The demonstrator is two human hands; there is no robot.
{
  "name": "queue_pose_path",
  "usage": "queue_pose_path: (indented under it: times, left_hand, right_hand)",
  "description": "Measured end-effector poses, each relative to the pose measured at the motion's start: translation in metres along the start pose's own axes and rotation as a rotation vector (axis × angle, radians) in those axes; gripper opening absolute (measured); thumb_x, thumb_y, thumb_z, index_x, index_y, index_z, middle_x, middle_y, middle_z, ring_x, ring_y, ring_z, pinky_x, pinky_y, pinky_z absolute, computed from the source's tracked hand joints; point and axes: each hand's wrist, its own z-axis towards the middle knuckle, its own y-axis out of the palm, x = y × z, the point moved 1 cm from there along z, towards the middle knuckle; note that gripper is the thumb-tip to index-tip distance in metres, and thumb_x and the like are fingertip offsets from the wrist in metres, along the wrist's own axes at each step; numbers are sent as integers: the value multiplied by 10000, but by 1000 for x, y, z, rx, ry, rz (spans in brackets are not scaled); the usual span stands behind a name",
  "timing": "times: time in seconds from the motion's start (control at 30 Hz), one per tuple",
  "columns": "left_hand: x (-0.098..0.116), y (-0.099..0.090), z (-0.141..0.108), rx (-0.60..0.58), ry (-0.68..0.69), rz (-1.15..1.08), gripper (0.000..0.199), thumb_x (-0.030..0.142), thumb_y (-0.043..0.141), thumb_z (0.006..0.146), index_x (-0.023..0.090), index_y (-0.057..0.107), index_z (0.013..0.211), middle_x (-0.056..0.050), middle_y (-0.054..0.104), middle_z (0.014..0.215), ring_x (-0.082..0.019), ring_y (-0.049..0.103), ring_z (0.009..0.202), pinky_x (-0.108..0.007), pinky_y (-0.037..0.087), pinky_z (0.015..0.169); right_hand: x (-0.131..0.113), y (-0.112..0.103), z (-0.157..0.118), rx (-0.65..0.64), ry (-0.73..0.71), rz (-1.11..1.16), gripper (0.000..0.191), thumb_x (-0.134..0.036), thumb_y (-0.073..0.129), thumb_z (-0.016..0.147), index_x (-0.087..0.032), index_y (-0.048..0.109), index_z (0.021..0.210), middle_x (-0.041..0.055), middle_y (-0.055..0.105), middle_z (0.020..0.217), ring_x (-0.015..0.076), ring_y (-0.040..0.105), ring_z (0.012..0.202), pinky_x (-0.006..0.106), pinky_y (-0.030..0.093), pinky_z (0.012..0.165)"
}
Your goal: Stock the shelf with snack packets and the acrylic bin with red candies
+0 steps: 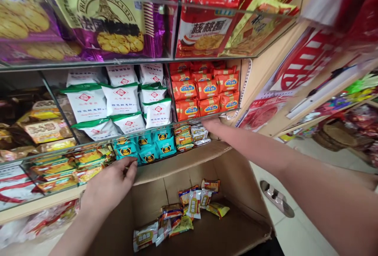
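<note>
My left hand (110, 183) is at the front of the lowest shelf row, beside the teal packets (149, 153) and the left end of a box flap. Its fingers are curled with the thumb close to them; what they hold, if anything, is hidden. My right hand (211, 125) reaches under the red packets (189, 108) to the small silver packets (200, 134), its fingers mostly out of sight. Below both arms is an open cardboard box (236, 165). Inside it lie several small wrapped snacks (194, 205), in white, orange and yellow wrappers.
White packets with green edges (121, 98) fill the middle row behind clear dividers. Large biscuit bags (112, 16) stand in the upper bins, whose clear front edge overhangs. Yellow packets (56, 169) sit at lower left. A wooden side panel (260, 87) bounds the shelf at right.
</note>
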Motion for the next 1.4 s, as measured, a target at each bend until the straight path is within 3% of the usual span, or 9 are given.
queue_pose_path:
  times: [0.27,0.67,0.8,0.93,1.0,1.1,1.23,1.3,1.4]
  left_hand:
    - [-1,2,0,34,-4,3,475,513,229,801,319,567,1071,-77,669,992,-333,606,869,-404,440,665]
    - [-4,6,1,3,-11,4,518,570,182,792,332,540,1083,-71,652,1021,-321,597,885,-393,431,679]
    - [-2,4,1,-16,-19,8,514,569,195,790,319,535,1083,-69,653,1013,-320,594,886,-383,426,680]
    - [-1,1,0,-36,-40,12,515,576,191,786,325,522,1091,-62,638,1046,-326,581,911,-384,419,699]
    - [-1,1,0,-42,-36,20,525,580,178,788,326,510,1105,-62,639,1040,-325,582,906,-384,416,701]
    - [0,2,0,-43,-20,30,546,593,160,786,328,497,1123,-66,640,1027,-324,581,903,-382,415,696]
    - [1,4,-1,-51,-18,42,561,603,145,782,340,492,1136,-68,632,1045,-326,572,922,-382,416,701]
    - [2,5,-3,-53,-21,47,578,617,132,776,345,488,1140,-67,629,1052,-328,569,927,-384,417,701]
    - [1,5,-5,-48,-20,55,594,631,125,770,343,481,1149,-64,624,1063,-325,568,932,-384,420,706]
  right_hand:
    - [-6,2,-48,-82,40,-81,326,-51,425,779,-42,610,1047,206,587,1065,242,558,1001,299,449,804]
    - [-2,-5,-54,-83,16,-65,286,-126,488,776,-53,622,1018,191,606,1027,242,577,947,275,444,768]
    - [1,-23,-98,-24,-94,-54,277,-241,473,807,-71,623,966,172,600,998,249,569,912,296,423,766]
    - [-13,-32,-175,204,-317,74,276,-278,380,858,-137,611,914,114,588,898,217,534,870,325,379,804]
    - [-25,-16,-208,206,-420,195,296,-287,334,874,-181,610,887,86,583,859,194,521,845,312,376,789]
    - [-38,36,-226,-47,-499,347,250,-233,366,847,-192,607,901,74,592,861,177,536,840,276,393,750]
    - [-41,112,-201,-207,-177,343,344,-71,430,752,-73,541,1077,177,525,1102,240,472,1046,322,342,881]
    - [-41,136,-186,-220,-37,335,368,-45,441,731,-50,531,1088,189,509,1130,235,455,1077,307,328,904]
    - [-46,158,-173,-282,-16,373,358,-147,540,709,-107,550,1065,132,562,1064,207,527,976,264,391,820]
